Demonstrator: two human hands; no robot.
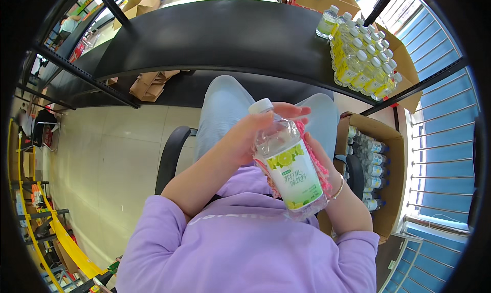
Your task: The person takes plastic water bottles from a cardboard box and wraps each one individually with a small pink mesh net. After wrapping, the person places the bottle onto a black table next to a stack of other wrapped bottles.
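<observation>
A clear plastic drink bottle (pixel 293 174) with a white cap and a green-and-white lemon label is held tilted over my lap. My left hand (pixel 247 135) grips its neck and shoulder just under the cap, fingers reaching behind it. On the far side, my right hand (pixel 317 149) presses a pink crocheted cloth (pixel 316 164) against the bottle's side and back. Much of the right hand is hidden by bottle and cloth. Pink edges of the cloth also show at the bottle's left side. A bracelet circles my right wrist.
Several similar bottles (pixel 360 59) stand packed at the right end of the black shelf table (pixel 230 36). Beside my chair, a cardboard box (pixel 395 170) holds more bottles. Crumpled brown paper (pixel 149 85) lies on the lower shelf. A chair armrest (pixel 168 151) is at left.
</observation>
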